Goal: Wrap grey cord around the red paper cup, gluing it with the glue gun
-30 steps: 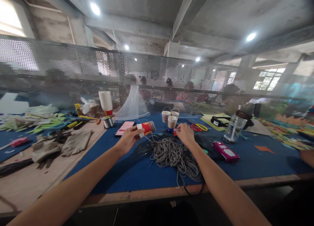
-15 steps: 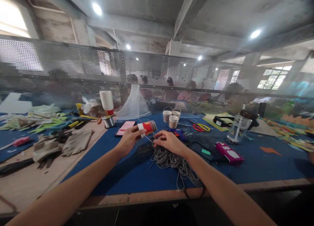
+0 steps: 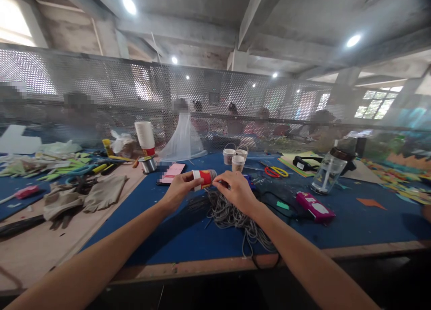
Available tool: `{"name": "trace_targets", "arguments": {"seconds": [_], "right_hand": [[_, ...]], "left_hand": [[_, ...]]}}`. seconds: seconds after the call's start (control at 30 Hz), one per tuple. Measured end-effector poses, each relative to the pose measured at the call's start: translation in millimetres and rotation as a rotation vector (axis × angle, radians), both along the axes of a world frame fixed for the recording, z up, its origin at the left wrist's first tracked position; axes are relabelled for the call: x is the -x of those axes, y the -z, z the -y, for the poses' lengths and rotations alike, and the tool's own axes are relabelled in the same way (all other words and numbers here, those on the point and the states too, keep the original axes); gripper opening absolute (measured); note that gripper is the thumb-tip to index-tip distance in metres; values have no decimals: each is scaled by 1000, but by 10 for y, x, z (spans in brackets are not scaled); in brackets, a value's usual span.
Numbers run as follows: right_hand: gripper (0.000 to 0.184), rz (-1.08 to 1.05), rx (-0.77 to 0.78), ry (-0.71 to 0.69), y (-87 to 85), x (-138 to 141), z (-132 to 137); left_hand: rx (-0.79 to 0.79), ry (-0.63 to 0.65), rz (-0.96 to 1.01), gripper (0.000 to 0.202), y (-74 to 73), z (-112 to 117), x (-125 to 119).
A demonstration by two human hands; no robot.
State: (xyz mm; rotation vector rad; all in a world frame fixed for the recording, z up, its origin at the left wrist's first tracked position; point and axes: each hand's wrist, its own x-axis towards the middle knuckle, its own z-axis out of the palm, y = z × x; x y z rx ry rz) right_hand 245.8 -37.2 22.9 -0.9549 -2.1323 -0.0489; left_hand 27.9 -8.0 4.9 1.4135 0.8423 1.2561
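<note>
My left hand (image 3: 180, 189) is closed round a red and white paper cup (image 3: 204, 178), held on its side above the blue mat (image 3: 188, 231). The cup's far end is wrapped in grey cord. My right hand (image 3: 235, 189) is closed at that end of the cup, fingers pinched together, apparently on the cord. Just below both hands lies a loose heap of grey cord (image 3: 237, 216), trailing toward the table's front edge.
Three small cord-wrapped cups (image 3: 235, 157) stand behind the hands, red-and-yellow scissors (image 3: 274, 171) beside them. A pink phone (image 3: 171, 173), a stack of white cups (image 3: 145, 138), a clear water bottle (image 3: 325, 172), a magenta box (image 3: 314, 206) and grey gloves (image 3: 85, 197) lie around. A mesh screen (image 3: 215, 101) backs the table.
My right hand came left from the far side of the cord heap to the cup's wrapped end. My left hand lowered the cup slightly.
</note>
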Motion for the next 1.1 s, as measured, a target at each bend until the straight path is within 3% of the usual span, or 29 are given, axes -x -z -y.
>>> {"name": "trace_targets", "arguments": {"seconds": [0.3,1.1], "right_hand": [[9,-48,-114,-28,33,-27,-50],[8,-51,-118,42,13,-60,-70]], "left_hand": [[6,63,-86,41,-13,21,-5],[31,188,-97,32,-42,69,-7]]}}
